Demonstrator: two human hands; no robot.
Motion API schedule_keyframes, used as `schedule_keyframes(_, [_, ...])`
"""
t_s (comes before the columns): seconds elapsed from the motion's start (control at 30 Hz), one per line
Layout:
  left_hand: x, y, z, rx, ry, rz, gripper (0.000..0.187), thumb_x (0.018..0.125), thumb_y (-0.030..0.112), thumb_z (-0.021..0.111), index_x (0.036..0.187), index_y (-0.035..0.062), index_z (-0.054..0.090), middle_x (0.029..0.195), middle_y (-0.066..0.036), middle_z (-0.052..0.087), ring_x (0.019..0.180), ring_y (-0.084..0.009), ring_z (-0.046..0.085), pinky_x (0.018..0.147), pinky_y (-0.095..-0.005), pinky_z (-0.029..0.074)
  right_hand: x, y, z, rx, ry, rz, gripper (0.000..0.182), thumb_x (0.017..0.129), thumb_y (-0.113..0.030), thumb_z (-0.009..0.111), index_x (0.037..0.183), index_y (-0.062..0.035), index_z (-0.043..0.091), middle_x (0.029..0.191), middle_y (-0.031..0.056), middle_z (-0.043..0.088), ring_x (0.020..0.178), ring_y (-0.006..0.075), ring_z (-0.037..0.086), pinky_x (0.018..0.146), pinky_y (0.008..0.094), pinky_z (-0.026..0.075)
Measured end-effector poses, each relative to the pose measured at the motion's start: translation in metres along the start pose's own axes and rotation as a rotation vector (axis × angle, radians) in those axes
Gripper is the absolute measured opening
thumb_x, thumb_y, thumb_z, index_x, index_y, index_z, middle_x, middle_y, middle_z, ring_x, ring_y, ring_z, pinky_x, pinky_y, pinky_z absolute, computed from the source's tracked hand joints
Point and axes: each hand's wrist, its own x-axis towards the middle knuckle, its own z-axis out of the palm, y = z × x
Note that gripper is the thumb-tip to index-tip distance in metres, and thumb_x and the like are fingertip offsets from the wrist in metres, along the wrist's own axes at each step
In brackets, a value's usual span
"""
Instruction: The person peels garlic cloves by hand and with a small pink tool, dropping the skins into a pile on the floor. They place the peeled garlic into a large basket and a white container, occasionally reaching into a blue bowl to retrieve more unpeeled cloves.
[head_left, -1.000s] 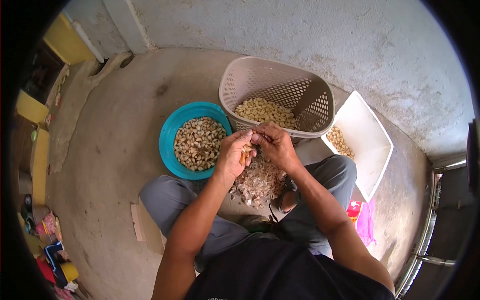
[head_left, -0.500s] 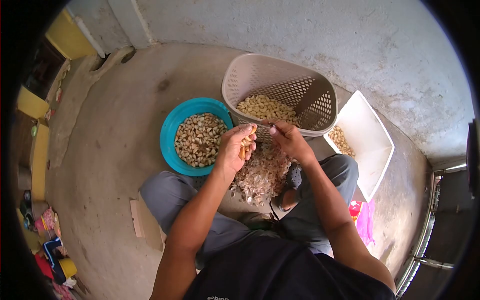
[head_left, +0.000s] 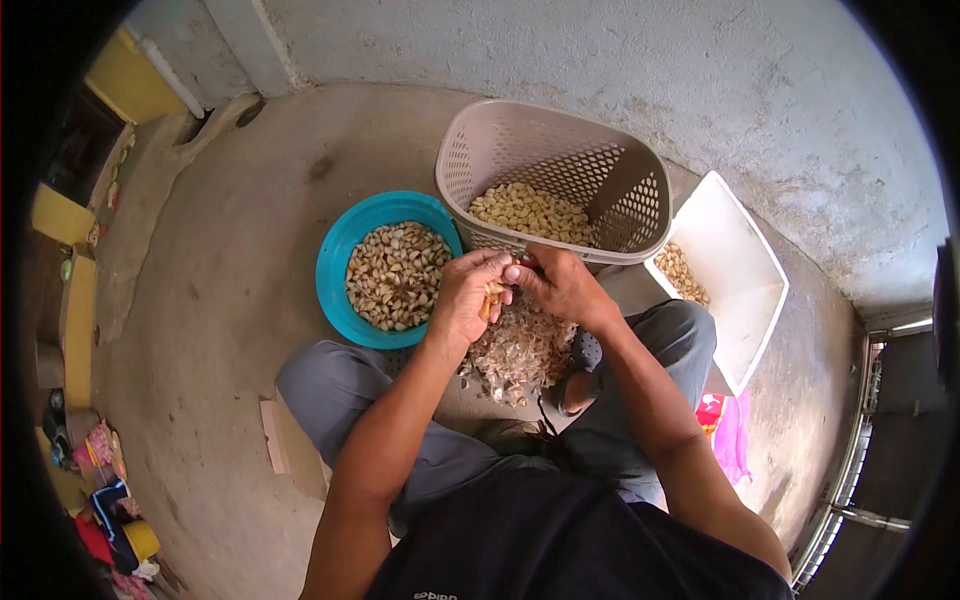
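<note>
Several garlic cloves (head_left: 491, 298) are in my left hand (head_left: 468, 292), whose fingers are curled around them. My right hand (head_left: 565, 287) is closed on what looks like a small knife (head_left: 527, 261) with a dark reddish handle; its blade is hidden. The thumbs and fingertips of both hands meet over a clove. Beneath them lies a heap of papery garlic skins (head_left: 520, 350). Left of my hands stands a teal basin (head_left: 335, 270) holding unpeeled cloves (head_left: 398, 275). Just beyond them, a beige perforated basket (head_left: 560, 125) holds pale peeled cloves (head_left: 530, 213).
A white tub (head_left: 740, 270) with some cloves (head_left: 681, 272) leans to the right, near the wall (head_left: 700, 70). My bent legs frame the skins. Flattened cardboard (head_left: 285, 440) lies by my left knee, a pink bag (head_left: 735, 440) by my right. Assorted household items (head_left: 110, 500) line the far left.
My right hand has moved left and in, from slightly apart to touching the left hand's fingertips. The left hand still holds the cloves.
</note>
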Motion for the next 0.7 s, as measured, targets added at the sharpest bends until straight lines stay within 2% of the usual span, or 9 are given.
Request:
schedule_keyframes(0.13, [-0.002,0.001,0.002,0.056,-0.023,0.011,0.019,0.1,0.016,0.063,0.102,-0.0028,0.066,0.077,-0.006,0.065,0.054,-0.0122,0.062,0.034,-0.0214,0.042,0.0,-0.002,-0.007,0.009,-0.076,0.085,0.049,0.095,-0.042,0.071,0.094,0.006,0.065,0.079,0.0237,0.066,0.071,0.0338,0.063,0.067,0.0444,0.049])
schedule_keyframes(0.43, [-0.004,0.004,0.001,0.121,-0.03,-0.044,0.02,0.097,0.016,0.068,0.103,-0.0032,0.067,0.077,-0.005,0.066,0.053,-0.0102,0.06,0.035,-0.0201,0.04,-0.001,0.004,-0.015,-0.13,-0.111,-0.007,0.054,0.091,-0.048,0.073,0.088,0.0054,0.065,0.078,0.0265,0.065,0.072,0.0434,0.064,0.066,0.047,0.048])
schedule_keyframes(0.7, [-0.003,0.003,-0.006,0.108,-0.11,-0.09,0.019,0.095,0.013,0.07,0.103,-0.0038,0.067,0.075,-0.007,0.066,0.052,-0.011,0.06,0.033,-0.0215,0.04,-0.004,-0.001,-0.019,-0.137,-0.193,-0.009,0.052,0.091,-0.046,0.073,0.088,0.0049,0.065,0.076,0.0262,0.064,0.072,0.0439,0.063,0.065,0.0474,0.048])
